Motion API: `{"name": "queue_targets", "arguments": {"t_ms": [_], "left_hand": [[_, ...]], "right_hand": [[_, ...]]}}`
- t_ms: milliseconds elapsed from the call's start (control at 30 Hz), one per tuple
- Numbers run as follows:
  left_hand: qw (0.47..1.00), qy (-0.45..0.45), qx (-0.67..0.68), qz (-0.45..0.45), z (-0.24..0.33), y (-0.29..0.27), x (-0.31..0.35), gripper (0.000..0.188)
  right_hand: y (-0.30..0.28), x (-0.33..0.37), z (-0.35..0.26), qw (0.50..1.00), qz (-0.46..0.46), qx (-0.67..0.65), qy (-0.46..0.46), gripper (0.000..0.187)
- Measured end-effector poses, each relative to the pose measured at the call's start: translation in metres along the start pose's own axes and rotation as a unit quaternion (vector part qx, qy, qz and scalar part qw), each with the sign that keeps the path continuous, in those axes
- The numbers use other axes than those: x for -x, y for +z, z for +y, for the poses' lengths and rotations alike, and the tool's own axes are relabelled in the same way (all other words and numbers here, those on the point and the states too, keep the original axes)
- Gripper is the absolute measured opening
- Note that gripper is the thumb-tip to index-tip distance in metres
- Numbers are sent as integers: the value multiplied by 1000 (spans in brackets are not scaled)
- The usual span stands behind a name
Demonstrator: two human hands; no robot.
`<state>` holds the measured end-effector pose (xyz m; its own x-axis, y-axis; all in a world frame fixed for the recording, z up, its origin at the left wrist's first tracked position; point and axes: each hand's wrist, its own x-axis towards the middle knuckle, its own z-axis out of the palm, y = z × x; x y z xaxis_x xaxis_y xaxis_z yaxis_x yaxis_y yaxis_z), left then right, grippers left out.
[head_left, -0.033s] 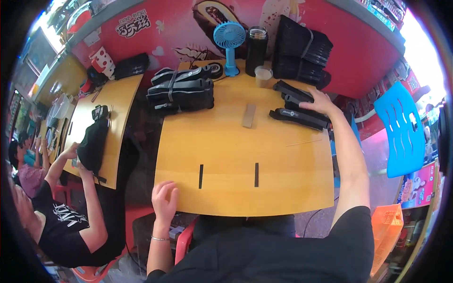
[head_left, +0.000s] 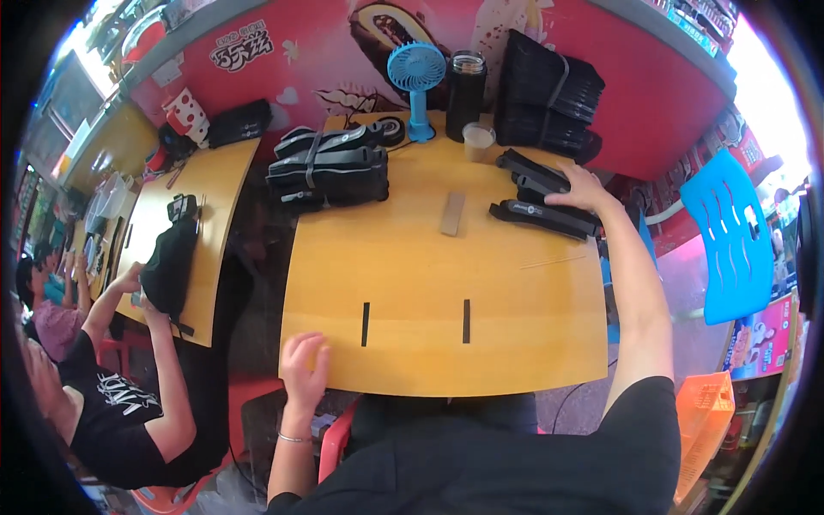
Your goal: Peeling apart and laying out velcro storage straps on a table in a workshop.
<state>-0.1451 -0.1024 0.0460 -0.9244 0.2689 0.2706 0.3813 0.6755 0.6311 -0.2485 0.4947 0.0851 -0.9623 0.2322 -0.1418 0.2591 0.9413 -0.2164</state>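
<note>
My right hand (head_left: pixel 580 189) reaches to the far right of the yellow wooden table (head_left: pixel 429 275) and closes over the top of a small pile of long flat black pieces (head_left: pixel 541 215). My left hand (head_left: pixel 305 365) rests on the table's near left edge with its fingers spread and nothing in it. Two short black strips (head_left: pixel 466 320) lie side by side near the front edge. A small grey-brown block (head_left: pixel 452 213) lies in the middle. A thin stick (head_left: pixel 554 260) lies right of centre.
At the back stand a banded bundle of black pieces (head_left: pixel 330 163), a blue fan (head_left: pixel 416 73), a dark jar (head_left: pixel 465 81), a small cup (head_left: pixel 478 142) and a tall black stack (head_left: pixel 545 90). A blue chair (head_left: pixel 734 236) is right. A co-worker handles a black bag (head_left: pixel 167 262) at left.
</note>
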Motion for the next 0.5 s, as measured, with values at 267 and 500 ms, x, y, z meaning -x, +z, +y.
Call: {"name": "queue_targets", "arguments": {"t_ms": [267, 500], "left_hand": [[650, -172, 651, -353, 136, 99, -55, 47], [465, -307, 744, -369, 198, 257, -122, 83]], "right_hand": [[-13, 11, -4, 998, -42, -43, -36, 102], [-11, 35, -31, 999, -12, 17, -36, 90]]}}
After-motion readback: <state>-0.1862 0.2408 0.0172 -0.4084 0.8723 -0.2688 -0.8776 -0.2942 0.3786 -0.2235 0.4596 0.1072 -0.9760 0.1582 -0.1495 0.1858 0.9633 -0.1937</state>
